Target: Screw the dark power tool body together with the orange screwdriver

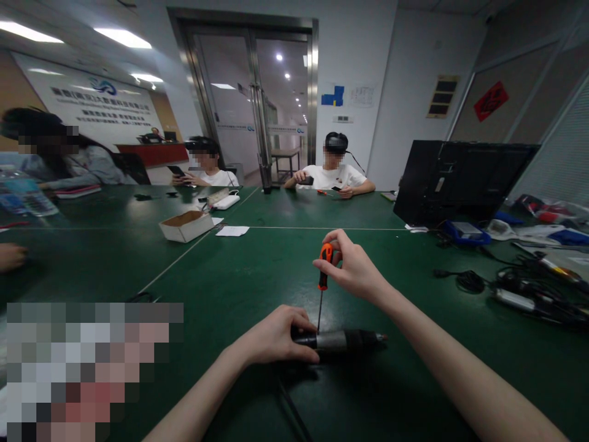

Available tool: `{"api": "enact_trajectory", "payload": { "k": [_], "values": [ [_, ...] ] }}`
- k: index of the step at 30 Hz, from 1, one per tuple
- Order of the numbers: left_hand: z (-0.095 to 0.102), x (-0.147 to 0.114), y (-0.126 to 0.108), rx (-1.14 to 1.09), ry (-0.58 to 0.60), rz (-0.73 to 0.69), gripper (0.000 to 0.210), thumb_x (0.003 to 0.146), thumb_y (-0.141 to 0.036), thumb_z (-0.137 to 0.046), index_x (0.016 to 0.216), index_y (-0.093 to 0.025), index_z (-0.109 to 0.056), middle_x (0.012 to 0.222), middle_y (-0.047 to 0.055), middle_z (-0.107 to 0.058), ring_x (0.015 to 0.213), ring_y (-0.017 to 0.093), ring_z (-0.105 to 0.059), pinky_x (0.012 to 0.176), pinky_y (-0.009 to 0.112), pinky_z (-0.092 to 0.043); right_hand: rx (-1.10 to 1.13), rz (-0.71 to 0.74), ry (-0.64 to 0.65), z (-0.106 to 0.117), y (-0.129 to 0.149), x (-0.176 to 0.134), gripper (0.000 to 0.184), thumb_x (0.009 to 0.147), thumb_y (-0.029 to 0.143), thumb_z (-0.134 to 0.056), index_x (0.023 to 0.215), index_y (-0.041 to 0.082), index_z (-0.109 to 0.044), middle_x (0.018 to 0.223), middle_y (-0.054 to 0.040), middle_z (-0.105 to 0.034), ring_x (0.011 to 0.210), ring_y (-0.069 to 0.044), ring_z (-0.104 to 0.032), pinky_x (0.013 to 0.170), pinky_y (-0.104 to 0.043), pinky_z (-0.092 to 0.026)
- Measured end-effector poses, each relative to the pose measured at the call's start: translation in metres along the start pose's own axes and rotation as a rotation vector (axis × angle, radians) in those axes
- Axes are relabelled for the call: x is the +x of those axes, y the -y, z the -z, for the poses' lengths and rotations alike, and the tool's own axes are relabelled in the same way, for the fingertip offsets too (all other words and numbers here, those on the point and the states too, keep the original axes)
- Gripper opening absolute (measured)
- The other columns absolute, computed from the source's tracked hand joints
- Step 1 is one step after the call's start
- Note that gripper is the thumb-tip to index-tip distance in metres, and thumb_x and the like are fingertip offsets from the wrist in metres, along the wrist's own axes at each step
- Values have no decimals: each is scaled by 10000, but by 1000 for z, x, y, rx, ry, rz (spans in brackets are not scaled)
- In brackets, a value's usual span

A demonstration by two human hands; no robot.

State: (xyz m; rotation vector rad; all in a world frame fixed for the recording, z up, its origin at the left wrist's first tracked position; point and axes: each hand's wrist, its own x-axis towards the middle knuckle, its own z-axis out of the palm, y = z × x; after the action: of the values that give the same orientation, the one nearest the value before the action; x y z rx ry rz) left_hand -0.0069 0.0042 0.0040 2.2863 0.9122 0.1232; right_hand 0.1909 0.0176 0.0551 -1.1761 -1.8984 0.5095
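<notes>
My left hand is closed around the rear part of a black and silver cylindrical power tool, which lies sideways on the green table. A black cord runs from below that hand toward the front edge of the view. Above the tool, my right hand grips the orange and black handle of a screwdriver between thumb and fingers. The screwdriver stands nearly upright, its thin shaft reaching down to the tool's casing beside my left fingers. The exact contact of the tip is too small to make out.
An open cardboard box and a paper slip lie to the left. At the right stand a black monitor, a coiled cable and cluttered tools. Several people sit around the table; water bottles stand far left.
</notes>
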Motion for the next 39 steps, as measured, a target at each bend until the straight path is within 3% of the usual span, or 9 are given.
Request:
{"api": "enact_trajectory", "payload": {
  "k": [7,10,19,26,34,39],
  "values": [
    [0,-1,1,-19,-6,8,355,678,-494,-737,871,-196,-738,857,1,-595,760,171,-534,625,242,-330,34,58,24,5,6,0,241,798,264,-600,1021,222,-520,979,-9,-628,654,-97,-586,586,-223,-428],
    [0,-1,1,-19,-4,7,354,678,-495,-739,869,-197,-736,861,1,-597,771,173,-537,630,240,-333,47,67,42,5,7,0,244,814,212,-559,1056,228,-542,949,-1,-636,661,-97,-590,584,-220,-425],
    [-1,-1,0,-11,-17,-1,301,672,-455,-762,830,-201,-735,830,-14,-586,737,155,-526,606,232,-315,87,20,-34,3,7,-1,295,755,279,-654,944,207,-439,783,23,-605,647,-115,-579,581,-234,-445],
    [-2,0,2,-18,-19,4,312,671,-463,-764,838,-201,-734,833,-16,-589,742,153,-533,617,230,-324,110,59,15,3,5,1,260,786,214,-605,1042,221,-566,999,-15,-638,729,-111,-607,629,-233,-462],
    [-1,0,0,-1,-17,-4,324,677,-482,-748,826,-195,-731,822,-17,-583,725,149,-520,603,239,-307,123,5,-49,-3,1,0,373,727,308,-692,987,210,-442,840,8,-609,688,-125,-585,630,-256,-463],
    [-1,0,1,12,-16,-2,334,676,-482,-747,836,-189,-733,822,-18,-582,719,146,-515,598,239,-303,138,-1,-23,-2,1,0,320,753,280,-664,982,208,-451,899,-8,-637,718,-125,-614,621,-246,-468]
  ]
}}
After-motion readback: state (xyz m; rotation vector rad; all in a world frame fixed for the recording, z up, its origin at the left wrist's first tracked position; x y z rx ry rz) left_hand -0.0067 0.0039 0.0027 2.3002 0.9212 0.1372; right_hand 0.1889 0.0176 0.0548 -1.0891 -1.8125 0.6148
